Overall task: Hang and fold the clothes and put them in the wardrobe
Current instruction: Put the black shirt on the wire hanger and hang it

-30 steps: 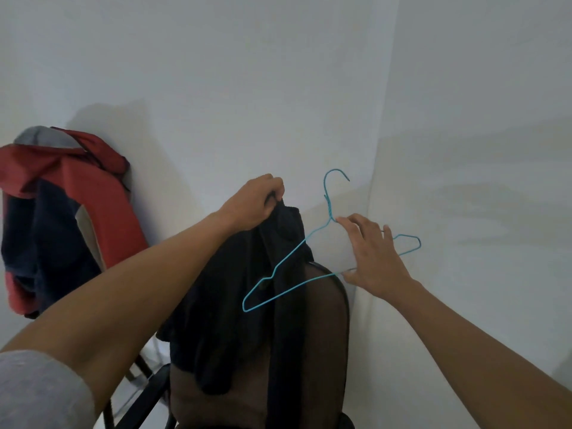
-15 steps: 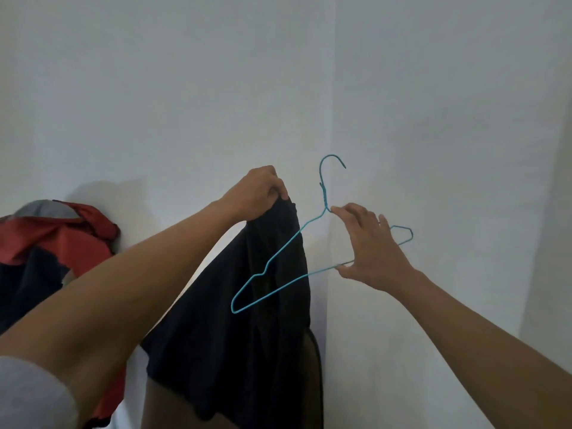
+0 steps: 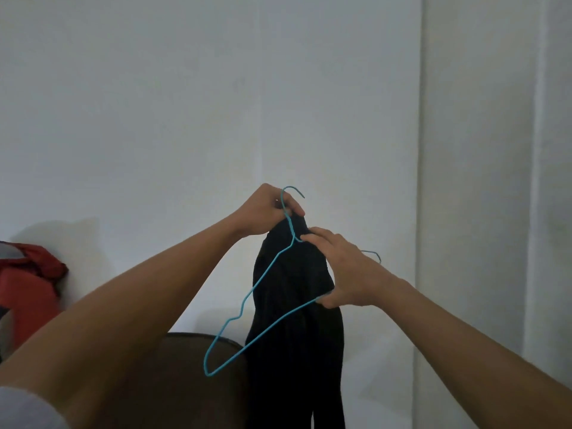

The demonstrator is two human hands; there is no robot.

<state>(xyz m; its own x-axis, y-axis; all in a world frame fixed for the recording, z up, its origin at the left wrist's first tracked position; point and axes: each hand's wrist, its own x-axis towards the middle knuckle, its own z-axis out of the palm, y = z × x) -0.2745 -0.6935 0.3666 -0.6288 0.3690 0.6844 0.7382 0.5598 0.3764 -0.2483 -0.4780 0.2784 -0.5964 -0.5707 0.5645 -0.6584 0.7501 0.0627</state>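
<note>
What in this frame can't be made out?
Head view only:
- black garment: type unclear, since it hangs bunched; the bottom edge cuts it off.
- blue hanger: right half mostly behind the right hand.
- left hand: unclear whether it also pinches the hanger.
- red clothing: cut off by the left edge.

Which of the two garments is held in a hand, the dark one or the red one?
The dark garment, gripped at its top by the left hand; the red garment lies untouched at the left edge.
</note>
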